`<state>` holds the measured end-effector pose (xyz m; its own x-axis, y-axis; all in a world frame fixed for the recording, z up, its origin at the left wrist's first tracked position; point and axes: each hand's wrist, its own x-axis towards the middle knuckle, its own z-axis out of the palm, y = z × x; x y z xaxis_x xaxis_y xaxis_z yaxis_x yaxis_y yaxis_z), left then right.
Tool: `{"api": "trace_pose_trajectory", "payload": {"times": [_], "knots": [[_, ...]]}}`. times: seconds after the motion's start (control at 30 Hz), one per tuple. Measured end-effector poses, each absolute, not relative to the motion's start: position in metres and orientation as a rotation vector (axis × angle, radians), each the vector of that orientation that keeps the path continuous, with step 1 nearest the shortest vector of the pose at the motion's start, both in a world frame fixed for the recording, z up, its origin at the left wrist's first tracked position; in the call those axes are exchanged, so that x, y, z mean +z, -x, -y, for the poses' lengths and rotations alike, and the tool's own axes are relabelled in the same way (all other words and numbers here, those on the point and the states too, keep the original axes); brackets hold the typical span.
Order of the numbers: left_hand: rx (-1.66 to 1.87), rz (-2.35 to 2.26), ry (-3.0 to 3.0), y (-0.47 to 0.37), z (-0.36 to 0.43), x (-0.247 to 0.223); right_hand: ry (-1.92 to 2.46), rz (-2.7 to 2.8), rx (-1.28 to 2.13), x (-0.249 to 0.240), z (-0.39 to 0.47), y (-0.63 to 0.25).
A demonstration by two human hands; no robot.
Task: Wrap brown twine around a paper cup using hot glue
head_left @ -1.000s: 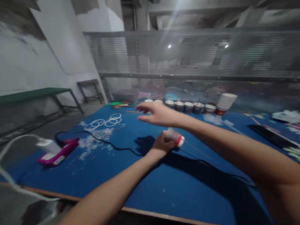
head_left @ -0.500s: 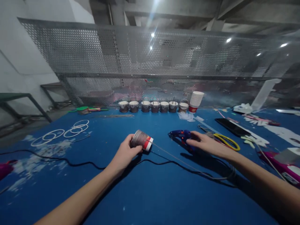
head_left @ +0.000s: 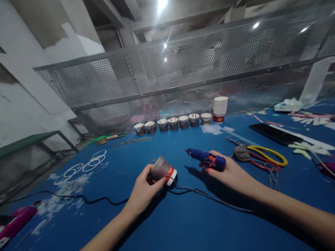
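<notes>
In my left hand [head_left: 146, 188] is a paper cup [head_left: 163, 170], tilted on its side. Grey-brown cord is wound round most of it, leaving a red and white band bare at the right end. A loose grey cord [head_left: 209, 198] runs from the cup across the table to the right. My right hand [head_left: 222, 170] is closed round a blue glue gun [head_left: 206, 158], lifted above the table, with its nozzle pointing left and a small red light glowing. A gap separates the nozzle from the cup.
Several wrapped cups [head_left: 173, 123] line the back beside a stack of paper cups [head_left: 220, 108]. Scissors [head_left: 269, 155], a cord ball [head_left: 241, 152] and a phone [head_left: 275, 134] lie right. White rings [head_left: 69, 173] and a magenta tool [head_left: 18, 223] lie left; a black cable [head_left: 102, 201] crosses the table.
The glue gun has been picked up off the table in my right hand. My left hand still holds the cup; the cord from it has gone slack. The view has tilted.
</notes>
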<state>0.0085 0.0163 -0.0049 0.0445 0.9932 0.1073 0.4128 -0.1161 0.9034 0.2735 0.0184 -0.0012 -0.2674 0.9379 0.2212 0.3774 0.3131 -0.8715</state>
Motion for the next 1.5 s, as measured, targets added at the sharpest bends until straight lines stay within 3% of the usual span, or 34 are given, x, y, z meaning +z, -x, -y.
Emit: {"api": "trace_pose_trajectory", "payload": {"times": [0.1,0.43,1.5], "knots": [[1.045,-1.46,-1.675,-0.01,-0.012,-0.003,1.093,1.829,1.011,0.006,0.004,-0.262],[1.099,-1.485,-1.884,-0.015,-0.002,-0.003,1.007,2.05,0.701,-0.015,0.02,-0.247],[1.084,-1.502,-1.925,-0.018,-0.002,-0.006,0.916,2.189,0.472,-0.019,0.021,-0.251]]}}
